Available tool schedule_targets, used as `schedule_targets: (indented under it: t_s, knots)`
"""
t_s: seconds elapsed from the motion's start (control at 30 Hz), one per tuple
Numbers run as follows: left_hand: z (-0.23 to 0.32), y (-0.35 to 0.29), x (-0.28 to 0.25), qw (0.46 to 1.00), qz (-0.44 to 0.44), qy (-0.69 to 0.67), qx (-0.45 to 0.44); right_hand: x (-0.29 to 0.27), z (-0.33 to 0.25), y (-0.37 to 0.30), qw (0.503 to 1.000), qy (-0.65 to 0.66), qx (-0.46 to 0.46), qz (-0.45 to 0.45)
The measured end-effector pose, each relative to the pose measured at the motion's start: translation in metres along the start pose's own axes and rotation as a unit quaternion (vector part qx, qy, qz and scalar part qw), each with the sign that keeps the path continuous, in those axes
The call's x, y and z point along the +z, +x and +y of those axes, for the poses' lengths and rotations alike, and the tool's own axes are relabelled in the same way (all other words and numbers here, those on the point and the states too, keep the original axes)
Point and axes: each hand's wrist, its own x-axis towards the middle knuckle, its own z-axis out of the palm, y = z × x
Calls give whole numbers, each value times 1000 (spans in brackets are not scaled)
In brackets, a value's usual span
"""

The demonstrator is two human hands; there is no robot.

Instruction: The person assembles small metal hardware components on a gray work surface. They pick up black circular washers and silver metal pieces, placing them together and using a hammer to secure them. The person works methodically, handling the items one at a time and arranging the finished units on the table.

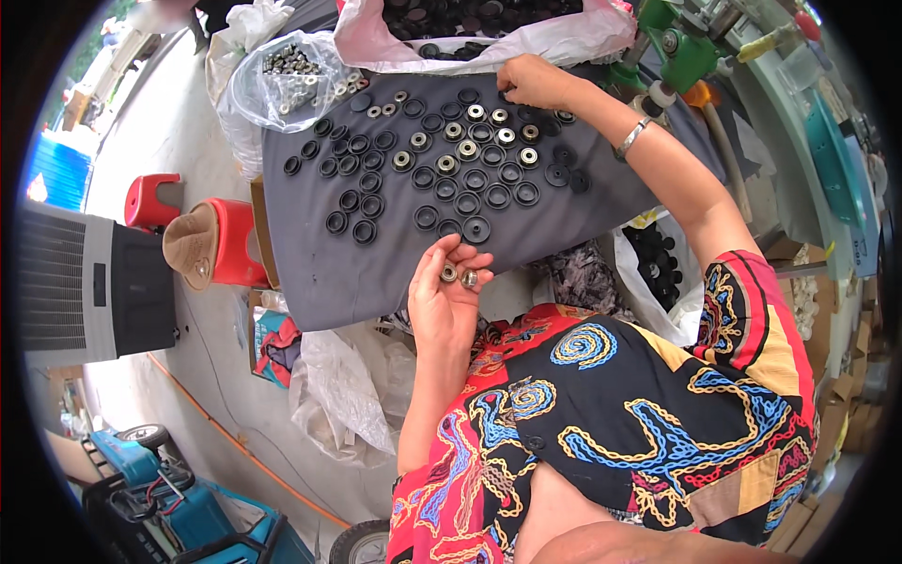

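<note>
My left hand (443,291) is turned palm up near the table's front edge, its fingers curled round a few small metal ball bearings (469,279). Just beyond its fingertips lies a black plastic wheel cap (476,229). At the far side of the table my right hand (537,83) is closed, knuckles up, over the black parts there; whatever its fingers hold is hidden. Between both hands spread many black plastic rings (467,202) in loose rows on the grey cloth (315,254). Some of them have a metal bearing (467,149) sitting in the middle.
Behind the rings lies an open white sack (451,64) of black parts. A clear plastic bag (310,108) of bearings sits far left, and a green machine (678,47) stands far right. Another white sack (691,320) of black parts is beside my right side. Red stools (225,249) stand left.
</note>
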Motion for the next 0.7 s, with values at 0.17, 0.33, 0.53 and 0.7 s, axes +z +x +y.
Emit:
schedule_targets:
  t_s: [0.17, 0.33, 0.53, 0.7]
  knots:
    - [-1, -2, 0, 1000, 3, 1, -1, -2, -2, -1, 1000, -2, 5, -6]
    - [0, -5, 2, 1000, 3, 9, -2, 0, -2, 3, 1000, -24, 6, -7]
    - [1, -2, 10, 1000, 1, 18, 0, -2, -5, 7, 999, -33, 6, -40]
    - [3, 2, -9, 1000, -15, -18, -16, -9, -66, -23, 961, -99, -174, 189]
